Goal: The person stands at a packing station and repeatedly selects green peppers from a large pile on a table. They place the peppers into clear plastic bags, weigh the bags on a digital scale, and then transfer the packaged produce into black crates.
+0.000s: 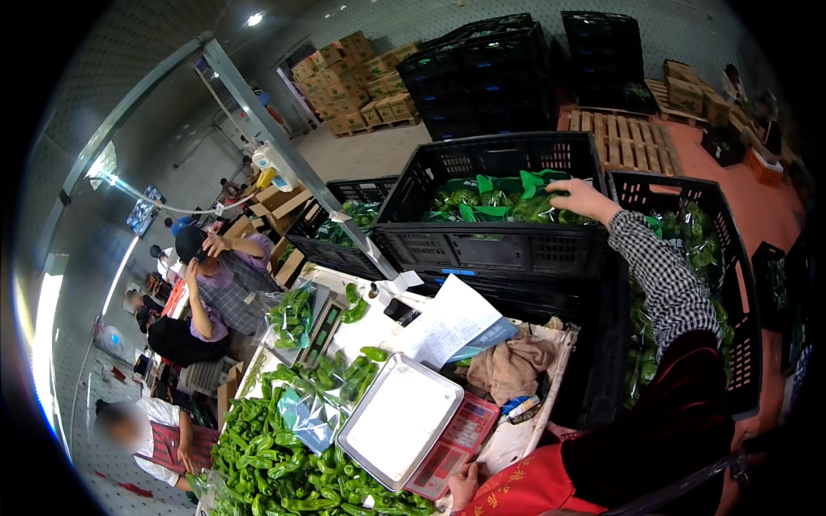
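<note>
My right hand (586,200) reaches over a black plastic crate (490,242), fingers apart, above bagged green peppers (535,209) with green tape or bag tops. Whether the fingertips touch a bag is unclear. Down by the near edge of a red digital scale (445,451), my left hand (463,485) is partly curled; its grip is hidden. A metal tray (401,419) on the scale holds nothing. Loose green peppers (277,458) are heaped left of the scale, with clear plastic bags (313,416) on them.
Written paper (448,322) and a brown cloth (510,364) lie behind the scale. A second scale (319,332) bears bagged peppers (292,316). A metal post (290,155) rises beside the crates. Another crate (742,309) stands under my right arm. Co-workers (226,277) are across the table.
</note>
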Demonstrator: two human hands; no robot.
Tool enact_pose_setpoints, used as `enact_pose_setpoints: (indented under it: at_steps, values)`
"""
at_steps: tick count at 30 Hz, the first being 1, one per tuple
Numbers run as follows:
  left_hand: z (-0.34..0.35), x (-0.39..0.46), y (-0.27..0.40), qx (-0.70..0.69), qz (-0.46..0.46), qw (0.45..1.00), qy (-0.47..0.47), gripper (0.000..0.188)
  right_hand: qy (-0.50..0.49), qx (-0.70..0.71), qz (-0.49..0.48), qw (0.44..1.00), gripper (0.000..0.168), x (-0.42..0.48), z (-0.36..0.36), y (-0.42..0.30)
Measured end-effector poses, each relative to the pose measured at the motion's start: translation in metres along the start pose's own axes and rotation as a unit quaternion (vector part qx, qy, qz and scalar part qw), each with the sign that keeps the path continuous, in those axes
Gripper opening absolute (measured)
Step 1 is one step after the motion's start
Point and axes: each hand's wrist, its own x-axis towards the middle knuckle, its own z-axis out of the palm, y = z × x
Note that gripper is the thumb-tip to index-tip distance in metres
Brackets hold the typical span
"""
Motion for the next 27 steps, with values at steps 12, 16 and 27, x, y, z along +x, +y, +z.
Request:
enact_pose_setpoints:
  at_steps: [12, 16, 27]
  values:
    - [-0.004, -0.004, 0.017, -0.025, -0.033, 0.999, -0.014, 0.029, -0.306, -0.299, 0.051, 0.903, 0.062, 0.036, 0.022, 0.034]
    - [-0.002, -0.004, 0.014, 0.018, -0.007, 1.0, 0.005, 0.028, -0.36, -0.258, 0.043, 0.895, 0.05, 0.044, 0.018, 0.027]
    - [0.033, 0.008, -0.014, -0.447, -0.112, 0.887, 0.016, 0.047, -0.132, -0.189, 0.144, 0.962, 0.086, 0.111, 0.043, 0.057]
